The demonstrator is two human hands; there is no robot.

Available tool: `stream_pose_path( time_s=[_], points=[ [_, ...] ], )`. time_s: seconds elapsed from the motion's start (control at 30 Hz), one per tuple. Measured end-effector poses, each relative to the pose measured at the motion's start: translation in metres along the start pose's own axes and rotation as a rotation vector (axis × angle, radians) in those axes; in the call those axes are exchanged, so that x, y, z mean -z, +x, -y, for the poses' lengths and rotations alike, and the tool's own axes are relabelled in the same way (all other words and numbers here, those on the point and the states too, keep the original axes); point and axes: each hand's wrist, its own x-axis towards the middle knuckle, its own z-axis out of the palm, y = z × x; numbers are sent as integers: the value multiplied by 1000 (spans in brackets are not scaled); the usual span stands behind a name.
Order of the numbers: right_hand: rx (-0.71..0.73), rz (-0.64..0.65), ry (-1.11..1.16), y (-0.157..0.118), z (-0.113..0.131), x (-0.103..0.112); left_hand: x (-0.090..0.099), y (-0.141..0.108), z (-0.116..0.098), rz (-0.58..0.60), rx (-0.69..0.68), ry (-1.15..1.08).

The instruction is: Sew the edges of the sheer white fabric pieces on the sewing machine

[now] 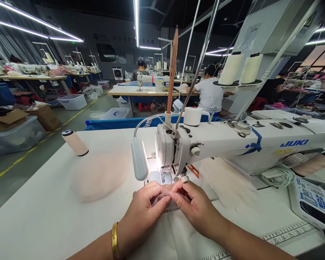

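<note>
My left hand [147, 204], below a gold bracelet-wearing wrist's reach at lower centre, pinches a piece of thin pale pink fabric [173, 206]. My right hand [193, 204] pinches the same fabric, its thumb and fingertips nearly touching those of the left. Both hands are just in front of the needle area of a white sewing machine [216, 137], whose lamp [140, 160] lights the spot. The fabric edge between the fingertips is partly hidden by them. Sheer beige fabric pieces lie left [103, 177] and right [227, 184] of the machine head.
A peach thread cone [75, 143] lies tilted at the table's left. Printed ruler markings [284, 234] run along the front right edge. A control box [314, 202] and coiled cable [277, 175] are at right. People sit at machines behind the table.
</note>
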Motion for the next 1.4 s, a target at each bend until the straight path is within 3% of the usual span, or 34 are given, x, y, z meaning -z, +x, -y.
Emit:
stream_pose_path(
  time_s=[0.2,0.4,0.67,1.13,1.4],
  points=[
    [-10,-14,-21,-3,0,-1,-4,0,0,-106,-17,-14],
    [41,-43,-31,-4,-2,0,-6,1,0,-56,-47,-160],
    [49,-43,-61,-5,1,0,-7,1,-3,-80,74,-83],
    [93,-10,-125,-5,4,1,-4,1,-1,-67,-23,-72],
    [131,-26,-168,-5,2,2,-5,3,1,-35,46,-155]
  ],
)
